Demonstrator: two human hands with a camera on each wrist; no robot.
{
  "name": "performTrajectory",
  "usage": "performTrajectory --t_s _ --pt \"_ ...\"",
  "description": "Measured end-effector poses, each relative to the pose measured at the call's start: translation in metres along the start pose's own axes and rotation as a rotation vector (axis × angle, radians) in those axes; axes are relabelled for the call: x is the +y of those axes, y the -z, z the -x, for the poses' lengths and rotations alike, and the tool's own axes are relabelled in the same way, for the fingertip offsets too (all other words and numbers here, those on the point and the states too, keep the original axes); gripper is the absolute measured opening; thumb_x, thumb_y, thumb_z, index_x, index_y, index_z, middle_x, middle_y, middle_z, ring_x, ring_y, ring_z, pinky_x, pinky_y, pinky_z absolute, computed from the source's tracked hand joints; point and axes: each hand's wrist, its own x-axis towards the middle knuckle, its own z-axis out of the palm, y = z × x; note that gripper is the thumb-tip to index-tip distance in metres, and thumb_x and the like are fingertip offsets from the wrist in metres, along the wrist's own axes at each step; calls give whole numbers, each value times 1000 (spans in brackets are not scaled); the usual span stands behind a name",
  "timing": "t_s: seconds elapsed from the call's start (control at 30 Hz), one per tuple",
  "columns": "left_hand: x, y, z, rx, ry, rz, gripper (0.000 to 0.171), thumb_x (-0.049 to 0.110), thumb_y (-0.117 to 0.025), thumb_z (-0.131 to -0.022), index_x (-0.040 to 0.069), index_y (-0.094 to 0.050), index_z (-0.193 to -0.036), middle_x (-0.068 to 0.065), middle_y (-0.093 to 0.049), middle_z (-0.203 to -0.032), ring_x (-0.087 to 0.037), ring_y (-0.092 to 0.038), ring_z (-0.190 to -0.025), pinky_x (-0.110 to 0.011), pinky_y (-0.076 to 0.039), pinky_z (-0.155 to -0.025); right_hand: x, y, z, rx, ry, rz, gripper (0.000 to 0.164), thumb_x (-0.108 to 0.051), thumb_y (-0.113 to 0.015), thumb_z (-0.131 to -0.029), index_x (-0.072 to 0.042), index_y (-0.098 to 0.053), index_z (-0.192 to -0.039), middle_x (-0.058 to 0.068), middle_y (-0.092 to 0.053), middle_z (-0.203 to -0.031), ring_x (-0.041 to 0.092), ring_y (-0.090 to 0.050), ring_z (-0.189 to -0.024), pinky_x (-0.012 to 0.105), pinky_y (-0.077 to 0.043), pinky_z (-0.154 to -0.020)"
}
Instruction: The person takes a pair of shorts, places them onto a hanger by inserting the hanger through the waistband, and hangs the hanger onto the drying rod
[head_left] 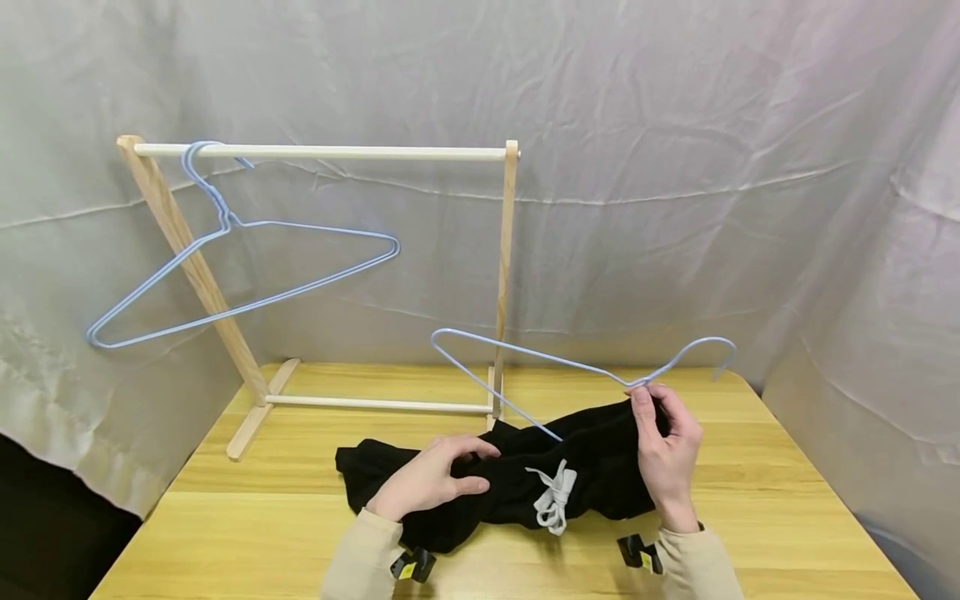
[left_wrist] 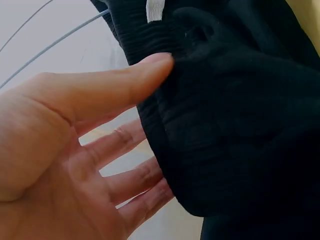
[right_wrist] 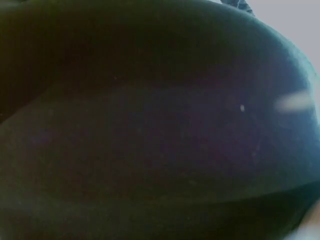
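Black drawstring pants (head_left: 517, 479) with a white bow (head_left: 555, 497) lie bunched on the wooden table. My right hand (head_left: 667, 446) pinches the neck of a blue wire hanger (head_left: 540, 358) at the pants' right side. One hanger end sticks out above the cloth; the other is hidden by the pants. At the left part of the pants is my left hand (head_left: 438, 477), its thumb and fingers apart. In the left wrist view its thumb lies over the gathered waistband (left_wrist: 150, 40), with the straight fingers partly behind the edge. Dark cloth (right_wrist: 150, 125) fills most of the right wrist view.
A wooden rack (head_left: 508, 275) stands at the back left of the table (head_left: 750, 492). Blue wire hangers (head_left: 300, 290) hang together from the left of its top rail (head_left: 360, 152). Grey curtain (head_left: 675, 100) encloses the back and sides.
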Motion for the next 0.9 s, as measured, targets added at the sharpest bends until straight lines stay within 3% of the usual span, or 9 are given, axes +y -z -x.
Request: performTrajectory --t_s 0.2,0.43,0.67,0.77,0.9 --pt "3 2 2 -3 18 -53 37 16 -79 -86 18 -70 -122 3 -69 -115 -16 -60 -101 -29 -48 -89 0 -1 -1 34 12 -30 14 11 -55 -96 19 -60 -85 -20 -69 -90 -6 -61 -82 11 -46 -75" --pt "1 6 9 -1 74 -105 33 17 -85 -81 9 -74 -111 1 -58 -113 -17 -58 -96 -30 -49 -86 0 -1 0 54 13 -34 15 10 -55 -96 19 -60 -85 -19 -69 -90 -6 -61 -81 11 -46 -73" --pt "-7 16 15 -41 78 -55 27 21 -86 -80 9 -75 -102 2 -61 -104 -13 -54 -90 -26 -47 -80 0 -1 -1 69 12 -31 15 10 -56 -96 20 -59 -85 -19 -69 -89 -6 -62 -81 11 -47 -74" --pt "-10 19 18 -67 116 -64 24 20 -85 -80 9 -76 -99 2 -64 -103 -18 -59 -97 -32 -50 -86 -1 -1 -1 81 9 -38 16 9 -56 -96 20 -59 -85 -19 -69 -88 -5 -62 -81 11 -47 -74" --pt "-13 23 23 -78 224 -67 25 18 -86 -79 6 -75 -98 -3 -68 -111 -30 -62 -110 -47 -51 -96 -1 0 -2 90 8 -39 15 9 -56 -95 19 -60 -85 -19 -69 -88 -5 -62 -80 11 -47 -74"
